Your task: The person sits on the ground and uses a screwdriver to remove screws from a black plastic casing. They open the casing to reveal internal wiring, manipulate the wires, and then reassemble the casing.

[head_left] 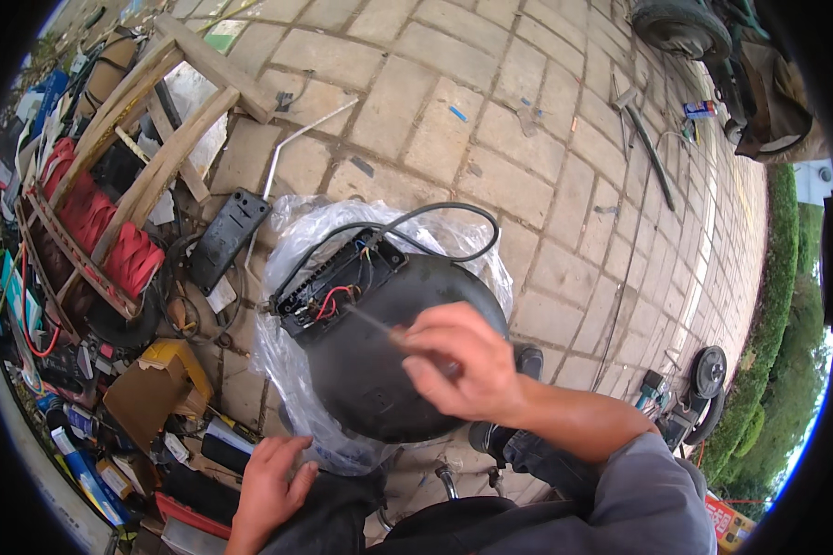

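Holding a screwdriver (373,321) in the right hand (470,363), just right of an open black box (344,270) of wires (331,296), with left hand (272,477) loosely spread.

Free rm over blk shell (361,384), L side, looped cable (453,204) obst. beyond

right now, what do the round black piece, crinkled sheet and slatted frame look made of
Round black piece: plastic or vinyl, hard to tell; smooth, with a soft sheen.
Crinkled sheet: likely thin plastic film; see-through, with glossy creases.
Slatted frame: apparently wood; matt, brown, square-cut bars with a weathered look.
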A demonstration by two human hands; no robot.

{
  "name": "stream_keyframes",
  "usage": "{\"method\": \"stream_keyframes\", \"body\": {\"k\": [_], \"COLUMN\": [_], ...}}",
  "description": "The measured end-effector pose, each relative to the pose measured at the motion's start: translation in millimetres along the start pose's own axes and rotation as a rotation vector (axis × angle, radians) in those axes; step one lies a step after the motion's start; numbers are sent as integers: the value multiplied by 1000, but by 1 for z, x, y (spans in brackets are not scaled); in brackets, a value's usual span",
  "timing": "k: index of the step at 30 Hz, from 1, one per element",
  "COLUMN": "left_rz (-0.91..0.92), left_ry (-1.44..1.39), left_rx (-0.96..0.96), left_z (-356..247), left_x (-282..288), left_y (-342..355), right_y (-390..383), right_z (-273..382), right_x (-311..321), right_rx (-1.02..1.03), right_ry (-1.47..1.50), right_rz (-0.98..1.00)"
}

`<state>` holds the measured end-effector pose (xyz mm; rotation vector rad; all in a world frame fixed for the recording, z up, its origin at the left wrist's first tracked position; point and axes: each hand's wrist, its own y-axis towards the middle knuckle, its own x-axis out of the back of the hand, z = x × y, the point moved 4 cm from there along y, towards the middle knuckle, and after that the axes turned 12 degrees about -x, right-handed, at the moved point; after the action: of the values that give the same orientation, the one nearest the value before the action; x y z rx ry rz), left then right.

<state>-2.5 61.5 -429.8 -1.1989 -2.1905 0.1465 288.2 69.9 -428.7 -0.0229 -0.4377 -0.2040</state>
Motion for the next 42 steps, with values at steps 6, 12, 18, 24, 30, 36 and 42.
{"method": "stream_keyframes", "body": {"k": [6, 12, 18, 24, 30, 36, 42], "left_rz": [16, 21, 21, 46, 73, 30, 26], "left_ry": [-16, -45, -63, -66, -119, -111, -85], "left_rx": [18, 2, -16, -28, -9, -19, 6], "left_z": [9, 24, 24, 28, 35, 33, 26], "left_x": [8, 12, 25, 29, 25, 28, 22], "left_y": [10, 27, 50, 68, 73, 68, 53], "right_y": [28, 39, 54, 61, 63, 59, 16], "right_z": [-27, -34, -30, -30, -33, -24, -17], "right_x": [30, 26, 21, 23, 24, 22, -13], "right_rx": [14, 28, 86, 90, 80, 125, 116], "right_ry": [-156, -186, -227, -255, -257, -139, 77], "right_rz": [-50, 75, 124, 147, 152, 165, 276]}}
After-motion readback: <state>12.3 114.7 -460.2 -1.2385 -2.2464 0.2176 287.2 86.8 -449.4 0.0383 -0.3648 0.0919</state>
